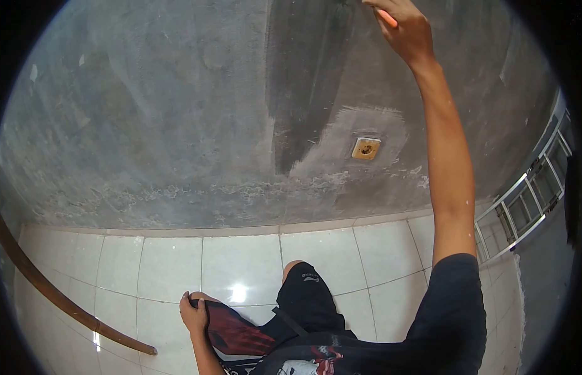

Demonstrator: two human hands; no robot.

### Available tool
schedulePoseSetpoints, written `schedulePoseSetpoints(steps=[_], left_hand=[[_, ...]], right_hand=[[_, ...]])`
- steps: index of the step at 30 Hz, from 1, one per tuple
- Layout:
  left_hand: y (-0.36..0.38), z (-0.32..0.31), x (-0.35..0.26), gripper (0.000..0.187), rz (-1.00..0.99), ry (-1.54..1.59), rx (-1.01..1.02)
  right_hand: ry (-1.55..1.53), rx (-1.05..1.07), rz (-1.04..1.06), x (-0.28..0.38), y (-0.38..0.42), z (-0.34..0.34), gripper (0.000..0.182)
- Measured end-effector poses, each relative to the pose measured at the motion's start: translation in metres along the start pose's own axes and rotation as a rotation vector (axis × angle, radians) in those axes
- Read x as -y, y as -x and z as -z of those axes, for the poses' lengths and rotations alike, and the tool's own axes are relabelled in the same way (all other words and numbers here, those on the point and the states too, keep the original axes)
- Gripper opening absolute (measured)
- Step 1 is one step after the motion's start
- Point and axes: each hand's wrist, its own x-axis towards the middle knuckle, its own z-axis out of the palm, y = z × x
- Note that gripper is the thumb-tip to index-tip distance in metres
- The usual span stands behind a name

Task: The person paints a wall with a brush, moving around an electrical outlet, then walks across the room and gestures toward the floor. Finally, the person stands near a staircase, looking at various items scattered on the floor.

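Note:
My right hand (pixel 406 31) is raised against the grey wall (pixel 197 112), its fingers closed round an orange handle (pixel 387 19). The working end of that tool is cut off by the top of the view, so I cannot tell its kind. A darker strip (pixel 306 69) runs down the wall to the left of this hand. Below it sits a yellowed power socket (pixel 366 149) with a lighter, scuffed patch around it. Down at the lower left, my left hand (pixel 194 315) rests over my bent knee, thumb apart from the fingers, holding nothing.
An aluminium ladder (pixel 522 194) stands at the right. A curved-looking brown pole (pixel 72 300) reaches across the lower left above the white tiled floor (pixel 172 259). Flaking, pale marks (pixel 147 194) run along the wall's lower part.

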Motion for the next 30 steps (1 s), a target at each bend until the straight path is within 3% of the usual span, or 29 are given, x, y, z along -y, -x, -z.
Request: schedulePoseSetpoints(steps=[1,3,9,12,14,15,17,18,20,23,30], left_hand=[[-0.001,-0.002,0.001,0.054,-0.006,0.000,0.005],[-0.001,-0.003,0.004,0.055,0.013,0.018,-0.012],[0.001,0.002,0.002,0.055,0.019,0.017,0.001],[-0.001,0.000,0.008,0.055,0.003,0.015,0.008],[-0.002,-0.004,0.012,0.055,-0.009,0.013,-0.001],[-0.003,-0.005,0.011,0.055,0.007,0.018,0.000],[-0.003,-0.005,0.010,0.056,0.017,0.024,-0.001],[-0.001,-0.003,0.007,0.056,0.020,0.029,-0.007],[-0.002,-0.006,0.005,0.056,0.020,0.039,-0.015],[-0.001,-0.006,0.007,0.056,0.008,0.008,-0.021],[-0.002,-0.012,0.017,0.059,-0.002,0.017,-0.020]], right_hand=[[0.006,0.004,-0.002,0.001,0.006,-0.002,0.008],[0.104,0.107,-0.017,0.008,0.039,-0.017,0.027],[-0.036,0.506,-0.044,0.115,0.205,-0.008,0.028],[-0.260,0.530,-0.105,0.135,0.225,0.010,0.026],[-0.463,0.294,-0.510,0.133,0.228,0.015,0.017],[-0.461,0.291,-0.512,0.133,0.221,0.019,0.017],[-1.033,-0.020,-1.565,0.133,0.205,0.027,0.017],[-1.030,-0.026,-1.562,0.133,0.204,0.027,0.017],[-1.276,-0.351,-1.647,0.134,0.204,0.027,0.024],[-1.348,-0.449,-1.692,0.139,0.210,0.025,0.031],[-1.315,-0.521,-1.670,0.130,0.195,0.006,0.028]])
